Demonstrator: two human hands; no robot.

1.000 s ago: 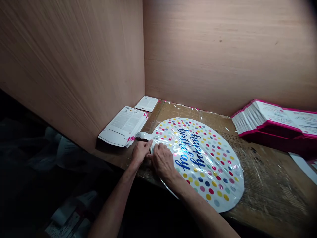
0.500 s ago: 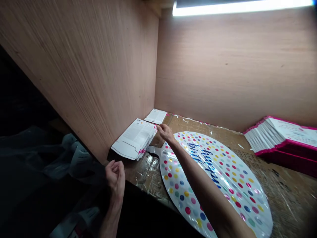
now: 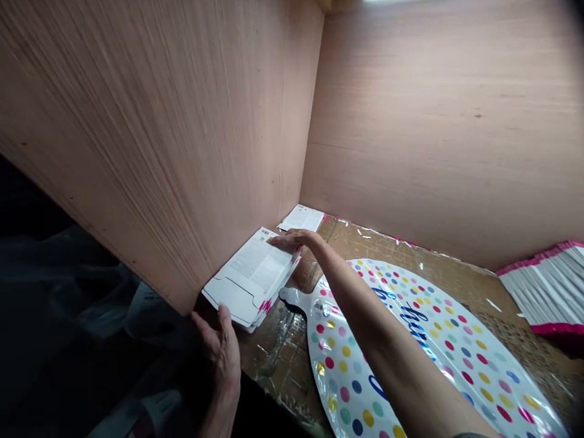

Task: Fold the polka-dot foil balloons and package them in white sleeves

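Observation:
A stack of flat white printed cartons with pink edges lies against the left wooden wall, a barcode on its top sheet. My right hand reaches across and rests on the stack's far right corner, fingers stretched flat on the top; its thumb is not clearly visible. At the near end, my left hand is open, thumb raised beside the front edge and fingers apart by the wall's lower corner. Under my right forearm lies a flat foil balloon with coloured dots and blue lettering, its neck pointing toward the stack.
Behind the stack, a smaller white pile sits in the corner. Pink-edged folded cartons stand at the right. Brown taped cardboard covers the surface, with white scraps along the back wall. Plastic bags show in the dark lower left.
My right hand has moved from the stack's far right edge onto its top. My left hand has opened and come up to the near edge. The view has turned left and closer.

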